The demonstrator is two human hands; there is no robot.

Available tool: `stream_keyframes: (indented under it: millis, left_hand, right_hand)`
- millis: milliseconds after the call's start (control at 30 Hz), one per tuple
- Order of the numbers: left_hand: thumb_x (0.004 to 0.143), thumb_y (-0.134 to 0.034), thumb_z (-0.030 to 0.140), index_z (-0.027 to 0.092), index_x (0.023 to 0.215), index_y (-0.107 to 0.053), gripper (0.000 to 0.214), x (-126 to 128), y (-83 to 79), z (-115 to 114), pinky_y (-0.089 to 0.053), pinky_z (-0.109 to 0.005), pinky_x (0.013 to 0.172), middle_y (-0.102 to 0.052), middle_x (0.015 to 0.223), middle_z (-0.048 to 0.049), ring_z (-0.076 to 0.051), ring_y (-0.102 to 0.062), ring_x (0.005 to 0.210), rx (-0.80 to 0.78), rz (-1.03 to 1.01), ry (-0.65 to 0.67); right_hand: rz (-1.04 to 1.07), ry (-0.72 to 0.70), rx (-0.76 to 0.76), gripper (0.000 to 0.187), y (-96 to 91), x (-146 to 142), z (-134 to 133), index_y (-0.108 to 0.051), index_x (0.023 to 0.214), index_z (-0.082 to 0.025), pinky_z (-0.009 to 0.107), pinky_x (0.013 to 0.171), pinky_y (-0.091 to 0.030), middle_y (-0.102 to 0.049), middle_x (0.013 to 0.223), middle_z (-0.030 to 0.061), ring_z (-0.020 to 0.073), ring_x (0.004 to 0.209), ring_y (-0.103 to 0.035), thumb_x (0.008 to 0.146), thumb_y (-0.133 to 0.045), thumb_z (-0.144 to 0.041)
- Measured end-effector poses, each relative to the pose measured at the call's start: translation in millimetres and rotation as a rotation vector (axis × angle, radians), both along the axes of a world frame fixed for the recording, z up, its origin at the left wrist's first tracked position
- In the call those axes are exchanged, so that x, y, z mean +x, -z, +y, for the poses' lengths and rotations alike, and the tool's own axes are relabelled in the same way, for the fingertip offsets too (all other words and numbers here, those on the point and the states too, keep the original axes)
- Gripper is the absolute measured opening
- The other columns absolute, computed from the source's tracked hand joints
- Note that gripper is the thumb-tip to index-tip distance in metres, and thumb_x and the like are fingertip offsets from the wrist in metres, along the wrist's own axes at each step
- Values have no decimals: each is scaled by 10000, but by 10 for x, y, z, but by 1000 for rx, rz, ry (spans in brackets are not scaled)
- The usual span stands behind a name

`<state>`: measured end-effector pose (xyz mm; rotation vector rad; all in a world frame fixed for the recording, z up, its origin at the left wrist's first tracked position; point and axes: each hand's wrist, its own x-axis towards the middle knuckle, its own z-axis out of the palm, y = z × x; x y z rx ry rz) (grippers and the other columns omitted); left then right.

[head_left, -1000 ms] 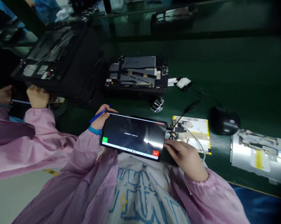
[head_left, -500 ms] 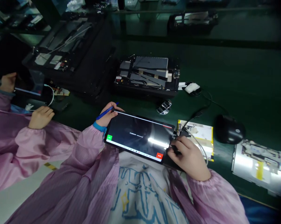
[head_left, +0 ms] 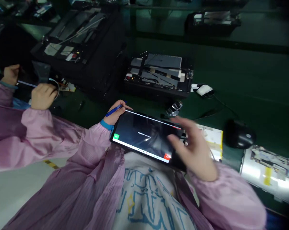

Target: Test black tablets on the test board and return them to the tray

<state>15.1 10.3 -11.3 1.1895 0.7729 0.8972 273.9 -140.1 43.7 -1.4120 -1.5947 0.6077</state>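
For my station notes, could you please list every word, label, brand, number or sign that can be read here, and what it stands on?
No text reads with certainty.
Tablet: mid-screen line and marks in green box and red box, too small.
Black rounded device: round mark, too blurred.
Shirt: large blue outlined letters, partly hidden; no sure word.

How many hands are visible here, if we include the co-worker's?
4: the left hand holding the tablet, the right hand, blurred, at the tablet's right end, and, at the picture's left, a co-worker's farther hand and nearer hand.
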Motion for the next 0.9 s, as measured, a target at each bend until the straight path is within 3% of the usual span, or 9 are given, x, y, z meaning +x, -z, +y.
stream_keyframes:
  millis: [133, 233, 367, 500, 667, 900]
  left_hand:
    - [697, -725, 553, 182, 856, -447, 490, -2, 30, -11, -438, -298, 694, -714, 878, -75, -202, -662, 774, 38, 1, 14]
    - [708, -713, 556, 187, 851, -444, 479, -7, 47, -22, -432, -308, 700, -712, 885, -74, -211, -661, 789, 43, -15, 14]
    - [711, -706, 564, 186, 847, -446, 479, -14, 62, -31, -429, -320, 715, -709, 893, -74, -208, -657, 780, 49, -16, 18]
    - [718, -700, 562, 178, 843, -450, 475, -14, 43, -34, -430, -310, 725, -713, 886, -75, -181, -646, 746, 51, 2, 14]
    - [746, -672, 558, 176, 835, -460, 446, 3, -36, -60, -440, -291, 766, -720, 857, -59, -158, -644, 752, 36, 62, -17]
    - [747, -668, 560, 176, 842, -468, 444, 22, -71, -70, -444, -269, 727, -721, 837, -55, -147, -637, 729, 30, 108, -37]
  right_hand:
    - [-387, -524, 79, 578, 98, -846, -123, -393, 1393, -160, 668, 1127, -162, -483, 1403, 143, 323, 1402, -288, 872, -582, -322]
    - [-509, -606, 92, 609, 229, -1224, -126, -397, 1398, -155, 699, 1115, -100, -477, 1411, 140, 331, 1406, -275, 857, -608, -336]
    - [-537, -513, 128, 555, 234, -1205, -126, -398, 1392, -158, 666, 1132, -31, -454, 1431, 137, 309, 1410, -273, 889, -553, -334]
    - [-576, -250, 132, 529, 219, -864, -314, -405, 1361, -136, 697, 1097, -39, -419, 1442, 187, 356, 1430, -195, 897, -528, -358]
    - [-653, 43, 107, 510, 427, -553, -617, -491, 1289, -158, 720, 1063, -97, -476, 1386, 200, 411, 1409, -210, 861, -586, -419]
    - [-720, 22, 151, 317, 553, -490, -694, -601, 1165, -259, 687, 1084, -102, -518, 1353, 114, 357, 1413, -218, 852, -616, -299]
